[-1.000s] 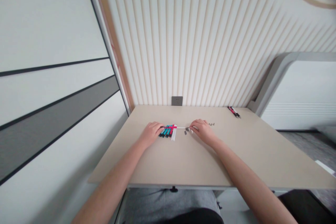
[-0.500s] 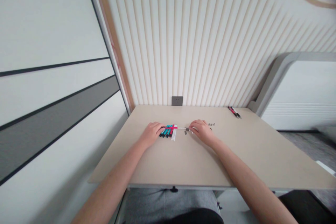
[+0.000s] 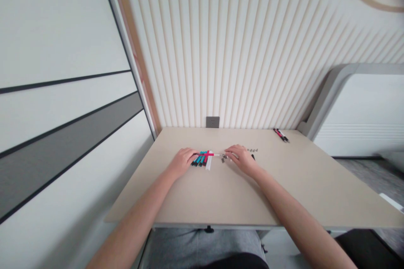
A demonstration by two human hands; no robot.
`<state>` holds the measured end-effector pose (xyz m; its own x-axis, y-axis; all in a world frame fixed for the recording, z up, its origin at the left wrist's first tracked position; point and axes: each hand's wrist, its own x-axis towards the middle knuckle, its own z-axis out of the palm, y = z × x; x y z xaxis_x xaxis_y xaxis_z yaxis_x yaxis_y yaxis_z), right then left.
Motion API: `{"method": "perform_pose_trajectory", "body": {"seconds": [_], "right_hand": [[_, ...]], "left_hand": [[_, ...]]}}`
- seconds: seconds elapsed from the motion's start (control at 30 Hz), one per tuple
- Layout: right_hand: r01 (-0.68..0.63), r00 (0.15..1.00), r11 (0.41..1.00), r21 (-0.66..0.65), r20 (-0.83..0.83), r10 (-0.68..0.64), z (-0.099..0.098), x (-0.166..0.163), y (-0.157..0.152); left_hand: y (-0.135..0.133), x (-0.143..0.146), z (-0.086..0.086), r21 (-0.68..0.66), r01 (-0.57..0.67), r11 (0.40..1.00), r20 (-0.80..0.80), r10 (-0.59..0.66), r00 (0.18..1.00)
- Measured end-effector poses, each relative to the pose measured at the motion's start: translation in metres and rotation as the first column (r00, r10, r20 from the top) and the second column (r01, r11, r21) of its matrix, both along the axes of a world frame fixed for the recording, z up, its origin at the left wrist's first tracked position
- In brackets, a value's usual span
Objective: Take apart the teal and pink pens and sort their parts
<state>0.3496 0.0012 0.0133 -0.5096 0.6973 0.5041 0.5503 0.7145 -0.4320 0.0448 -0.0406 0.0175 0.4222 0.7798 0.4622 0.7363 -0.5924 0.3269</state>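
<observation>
Teal-and-black pens [image 3: 199, 159] lie side by side, crossed by a thin red-and-white strip [image 3: 214, 154], with small grey metal pieces [image 3: 223, 159] near its right end.

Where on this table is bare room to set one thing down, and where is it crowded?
Free: the tabletop nearer you than the left hand and right hand. Crowded: between them, at the teal pens and small metal pieces.

Teal-and-black pens [image 3: 198, 159], pinkish-red strip [image 3: 207, 154] across them, white strips [image 3: 208, 164], beige worktop [image 3: 252, 193], cream ribbed wall panel [image 3: 221, 50].
</observation>
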Motion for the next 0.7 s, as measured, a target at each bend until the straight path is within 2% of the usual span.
{"method": "perform_pose_trajectory", "body": {"seconds": [0.13,0.27,0.43,0.7], "right_hand": [[0.228,0.974,0.974,0.003,0.01,-0.228,0.001,0.02,0.01],[0.354,0.92,0.935,-0.011,0.181,-0.347,0.004,0.04,0.014],[0.421,0.836,0.907,0.008,0.385,-0.391,0.007,0.039,0.009],[0.435,0.763,0.899,0.05,0.51,-0.397,0.005,0.023,0.003]], "left_hand": [[0.001,-0.001,-0.001,-0.008,-0.014,1.0,-0.003,0.014,1.0],[0.001,0.0,-0.001,-0.002,-0.005,1.0,-0.014,0.005,1.0],[0.001,0.0,-0.001,0.0,0.0,1.0,-0.027,0.0,1.0],[0.0,0.001,0.0,-0.009,-0.004,1.0,-0.034,0.004,0.999]]}}
